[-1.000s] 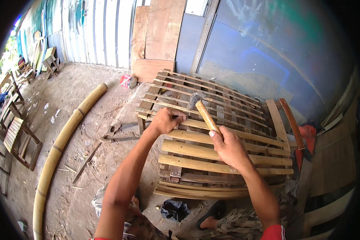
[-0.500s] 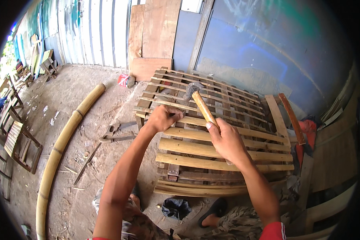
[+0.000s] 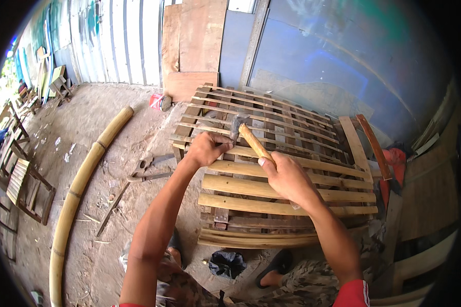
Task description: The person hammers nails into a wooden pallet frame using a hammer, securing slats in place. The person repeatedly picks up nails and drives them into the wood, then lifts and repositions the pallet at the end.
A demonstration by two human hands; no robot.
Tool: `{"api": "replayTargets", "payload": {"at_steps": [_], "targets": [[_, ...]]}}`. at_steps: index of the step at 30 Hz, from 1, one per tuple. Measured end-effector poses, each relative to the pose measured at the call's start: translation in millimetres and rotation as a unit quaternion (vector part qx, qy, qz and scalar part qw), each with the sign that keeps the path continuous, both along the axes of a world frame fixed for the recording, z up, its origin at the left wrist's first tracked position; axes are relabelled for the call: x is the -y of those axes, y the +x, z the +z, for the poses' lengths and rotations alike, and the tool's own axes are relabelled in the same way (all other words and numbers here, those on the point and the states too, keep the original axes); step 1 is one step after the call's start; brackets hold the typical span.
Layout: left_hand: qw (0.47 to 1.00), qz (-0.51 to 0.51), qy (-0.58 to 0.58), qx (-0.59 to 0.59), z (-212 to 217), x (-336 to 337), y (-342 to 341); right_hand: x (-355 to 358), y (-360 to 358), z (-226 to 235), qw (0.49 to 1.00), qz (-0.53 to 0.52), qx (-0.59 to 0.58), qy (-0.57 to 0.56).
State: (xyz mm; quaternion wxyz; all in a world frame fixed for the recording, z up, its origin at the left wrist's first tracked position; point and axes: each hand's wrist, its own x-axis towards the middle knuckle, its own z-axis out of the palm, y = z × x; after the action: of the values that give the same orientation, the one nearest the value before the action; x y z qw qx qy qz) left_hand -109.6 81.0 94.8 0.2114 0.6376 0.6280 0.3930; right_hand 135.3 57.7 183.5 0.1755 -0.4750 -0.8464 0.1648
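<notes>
My right hand (image 3: 288,178) is wrapped round the wooden handle of a hammer (image 3: 255,141). The hammer's dark metal head is low, right by the fingertips of my left hand (image 3: 206,149). Those fingers are pinched together at the left end of a bamboo slat (image 3: 317,163); whatever small thing they hold is too hidden to name. Below both hands, several wider bamboo slats (image 3: 235,183) lie across a wooden slatted frame (image 3: 221,215). Thinner strips (image 3: 287,123) cross its far part.
A long bamboo pole (image 3: 79,179) lies on the dirt floor at left, near a curved-handled tool (image 3: 138,178). A red can (image 3: 160,102) stands by the boards at the wall. A black plastic bag (image 3: 226,263) sits between my feet. Wooden chair (image 3: 28,192) pieces are at far left.
The hammer head has come down and slightly left, close to my left fingertips. My left hand keeps its pinch at the slat's end.
</notes>
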Motion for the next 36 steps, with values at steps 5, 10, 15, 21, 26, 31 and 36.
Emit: {"api": "replayTargets", "payload": {"at_steps": [5, 10, 15, 21, 26, 31, 36], "targets": [[1.0, -0.005, 0.015, 0.015, -9, -3, -4, 10, -7, 13, 0.998, -0.038, -0.027, -0.052], [0.999, -0.01, 0.043, -0.001, -11, -3, -9, 3, -6, 10, 1.0, -0.007, 0.011, -0.007], [1.0, -0.001, -0.01, 0.015, -1, 0, 2, 1, -4, 3, 0.998, -0.025, 0.016, -0.05], [0.999, -0.011, 0.024, 0.021, -12, -5, -7, 8, -10, 11, 0.996, -0.06, -0.06, -0.009], [0.999, -0.004, 0.023, 0.045, -10, -3, -1, -3, -1, 2, 0.999, -0.033, 0.013, -0.038], [0.999, -0.019, 0.005, 0.05, -8, -2, -3, 1, -3, 4, 0.999, -0.033, 0.001, -0.037], [0.998, -0.008, -0.011, 0.056, 0, 1, -2, 2, -3, 3, 1.0, -0.025, -0.007, 0.008]]}}
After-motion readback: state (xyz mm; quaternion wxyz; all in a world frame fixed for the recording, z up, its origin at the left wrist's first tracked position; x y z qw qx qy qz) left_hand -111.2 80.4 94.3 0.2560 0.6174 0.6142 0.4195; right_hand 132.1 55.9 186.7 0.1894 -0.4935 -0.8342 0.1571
